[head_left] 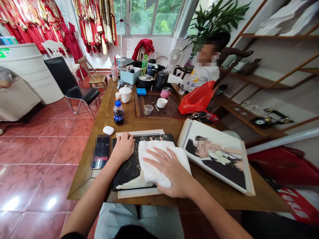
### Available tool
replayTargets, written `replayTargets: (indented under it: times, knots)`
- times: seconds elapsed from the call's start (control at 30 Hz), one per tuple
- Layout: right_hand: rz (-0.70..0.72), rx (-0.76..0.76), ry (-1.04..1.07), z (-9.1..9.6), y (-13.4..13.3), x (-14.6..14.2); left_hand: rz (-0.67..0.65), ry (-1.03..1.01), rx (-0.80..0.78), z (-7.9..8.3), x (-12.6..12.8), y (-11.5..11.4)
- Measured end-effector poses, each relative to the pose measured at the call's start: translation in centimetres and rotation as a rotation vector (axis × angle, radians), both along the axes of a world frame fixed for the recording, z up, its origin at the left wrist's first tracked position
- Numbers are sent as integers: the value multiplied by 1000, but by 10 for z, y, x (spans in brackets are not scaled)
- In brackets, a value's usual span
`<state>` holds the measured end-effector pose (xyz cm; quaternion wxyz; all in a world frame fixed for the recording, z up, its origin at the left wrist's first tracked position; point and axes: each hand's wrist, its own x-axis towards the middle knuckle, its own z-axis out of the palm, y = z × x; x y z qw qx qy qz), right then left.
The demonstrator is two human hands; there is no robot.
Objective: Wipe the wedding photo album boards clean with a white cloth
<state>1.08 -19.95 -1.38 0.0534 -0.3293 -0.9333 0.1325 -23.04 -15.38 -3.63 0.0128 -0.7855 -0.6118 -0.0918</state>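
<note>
hands on album, blue bin of pens

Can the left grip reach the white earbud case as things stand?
Probably yes. The left grip rests on the black photo frame; the earbud case lies just beyond it on the table, nothing between them, the phone off to one side.
</note>
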Motion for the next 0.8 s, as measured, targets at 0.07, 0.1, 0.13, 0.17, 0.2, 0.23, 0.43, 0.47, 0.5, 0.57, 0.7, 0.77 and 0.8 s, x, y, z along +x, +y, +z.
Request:
replayTargets:
  times: [0.07,0.1,0.13,0.17,0.2,0.23,0.43,0.47,0.5,0.57,0.7,0.77,0.8]
  knots:
    - [28,-22,-2,1,-7,1,2,5,7,-1,0,0]
    - [41,-32,-4,2,-7,1,2,10,8,-1,0,0]
    - [50,-40,-5,2,-5,2,1,15,7,-1,0,0]
    - [50,-42,-6,3,-1,3,0,21,5,0,0,0]
    - [43,-41,-7,3,5,3,-1,27,2,0,0,0]
    - [29,-35,-7,3,11,3,-1,31,-1,0,0,-1]
    - [-43,36,20,3,54,-11,-16,27,-19,1,-1,-1]
    - [-47,44,21,3,58,-14,-16,26,-20,1,-1,-1]
    - [-48,50,21,3,61,-16,-15,24,-19,1,-1,-1]
    - [-39,55,16,3,61,-19,-13,21,-18,1,-1,-1]
    - [51,13,1,6,38,-18,-4,9,-29,2,0,-1]
    - [96,-29,-10,8,20,-17,4,2,-30,2,0,-1]
    - [113,-50,-16,9,12,-16,7,0,-28,2,1,-1]
